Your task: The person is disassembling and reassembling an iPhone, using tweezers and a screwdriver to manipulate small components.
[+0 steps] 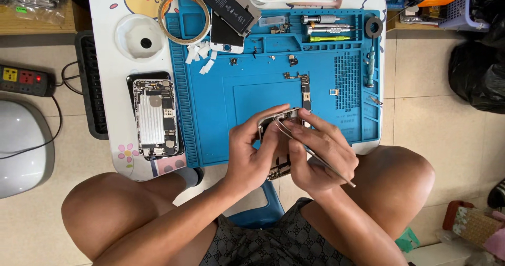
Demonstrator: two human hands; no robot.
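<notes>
Over blue mat [221, 113], hands [284, 150] grip opened phone [277, 120].

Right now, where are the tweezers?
In the head view, the tweezers are in the right hand, just below the blue mat's front edge, their tips inside the opened phone that the left hand grips.

A black rectangular battery [231, 4] with a label of fine white print lies tilted at the counter's far edge, overlapping a white phone screen panel [227, 39] lying just beneath it on the blue mat. At the far left, clear plastic bags [32, 2] sit crumpled on a wooden surface, one carrying a small green label.
</notes>
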